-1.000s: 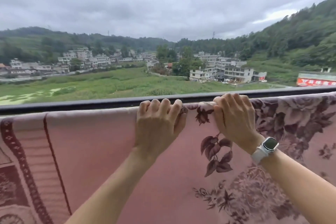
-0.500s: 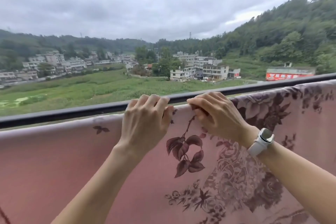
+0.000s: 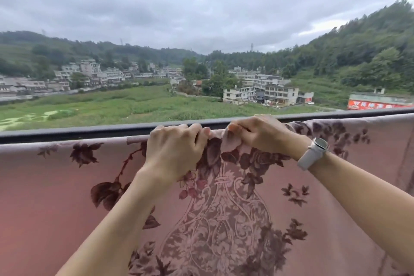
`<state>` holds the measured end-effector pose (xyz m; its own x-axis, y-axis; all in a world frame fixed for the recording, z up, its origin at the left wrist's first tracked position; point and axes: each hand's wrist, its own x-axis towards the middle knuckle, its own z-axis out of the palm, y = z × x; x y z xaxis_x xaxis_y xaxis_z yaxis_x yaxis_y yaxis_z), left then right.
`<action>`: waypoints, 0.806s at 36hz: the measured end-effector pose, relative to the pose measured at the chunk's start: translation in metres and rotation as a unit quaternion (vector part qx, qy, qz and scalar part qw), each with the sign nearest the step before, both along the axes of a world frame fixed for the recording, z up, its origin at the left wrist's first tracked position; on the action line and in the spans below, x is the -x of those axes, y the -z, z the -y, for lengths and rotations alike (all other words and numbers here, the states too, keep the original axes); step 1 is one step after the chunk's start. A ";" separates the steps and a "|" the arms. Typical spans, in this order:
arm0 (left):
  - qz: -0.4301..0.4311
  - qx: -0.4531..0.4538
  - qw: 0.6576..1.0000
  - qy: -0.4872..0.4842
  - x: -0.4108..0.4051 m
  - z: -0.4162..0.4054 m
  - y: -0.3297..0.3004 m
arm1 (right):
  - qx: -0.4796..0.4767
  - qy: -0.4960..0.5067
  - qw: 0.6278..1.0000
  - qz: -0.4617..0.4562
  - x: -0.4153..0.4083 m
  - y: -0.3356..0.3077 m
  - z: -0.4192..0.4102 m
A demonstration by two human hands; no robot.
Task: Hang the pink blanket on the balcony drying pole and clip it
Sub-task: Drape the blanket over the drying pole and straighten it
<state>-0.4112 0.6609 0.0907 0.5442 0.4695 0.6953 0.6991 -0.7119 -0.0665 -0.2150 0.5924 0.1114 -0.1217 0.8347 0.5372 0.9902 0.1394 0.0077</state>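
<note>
I'm gripping the pink floral woven blanket [image 3: 224, 219] where it's draping over the dark metal drying pole [image 3: 89, 131], left hand [image 3: 175, 152] and right hand [image 3: 259, 134] both clamping its top fold; evening it out, clips needed next

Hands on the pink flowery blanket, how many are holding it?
2. The left hand grips the top edge of the pink flowery blanket at the middle; the right hand, above a white wristwatch, pinches it just beside. No clips show.

White buildings [image 3: 259, 92] beyond green field [image 3: 125, 107]
</note>
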 end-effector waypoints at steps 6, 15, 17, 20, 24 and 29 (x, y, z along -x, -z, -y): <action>-0.038 0.126 0.991 -0.023 -0.023 0.004 -0.020 | 0.242 0.005 0.956 -0.164 0.000 -0.032 -0.011; 0.011 -0.048 0.995 0.082 -0.087 0.032 0.013 | -0.197 -0.029 0.980 0.025 -0.095 0.020 0.042; -0.001 -0.060 0.994 0.087 -0.099 0.032 0.009 | -0.184 0.005 0.983 0.003 -0.122 0.022 0.059; -0.024 -0.068 0.993 0.099 -0.114 0.036 0.005 | -0.125 0.060 0.988 -0.066 -0.151 0.020 0.079; -0.035 -0.062 0.991 0.110 -0.129 0.033 0.002 | -0.034 0.067 0.976 -0.205 -0.157 0.002 0.071; 0.011 -0.058 0.988 0.146 -0.148 0.038 0.000 | 0.015 0.121 0.970 -0.211 -0.165 -0.016 0.053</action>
